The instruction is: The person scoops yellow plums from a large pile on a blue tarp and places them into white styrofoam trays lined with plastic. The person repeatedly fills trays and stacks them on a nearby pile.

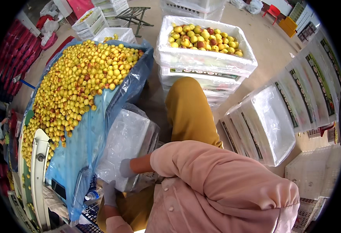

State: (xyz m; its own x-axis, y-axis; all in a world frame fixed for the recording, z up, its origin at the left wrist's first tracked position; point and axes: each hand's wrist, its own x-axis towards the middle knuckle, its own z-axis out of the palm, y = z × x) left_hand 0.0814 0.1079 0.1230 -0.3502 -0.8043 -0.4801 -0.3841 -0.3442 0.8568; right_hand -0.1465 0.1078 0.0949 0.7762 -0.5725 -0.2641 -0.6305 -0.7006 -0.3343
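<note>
A plastic-lined white crate (123,128) stands tilted beside the blue-sheeted sorting table (86,139). My right hand (127,168), in a thin grey glove, reaches against or inside its clear liner; the fingertips are hard to make out. My left hand (109,190), gloved too, is at the crate's near left corner, fingers towards the liner. Whether either hand grips the plastic cannot be told. A heap of yellow-green and reddish jujubes (77,75) covers the far and left part of the table.
Ahead, a lined crate (205,56) full of jujubes tops a stack. Nested lined crates (272,125) lie at the right. A metal conveyor rail (39,174) runs along the left. A water bottle (94,194) lies near my left hand. A folding stool (134,17) stands farther off.
</note>
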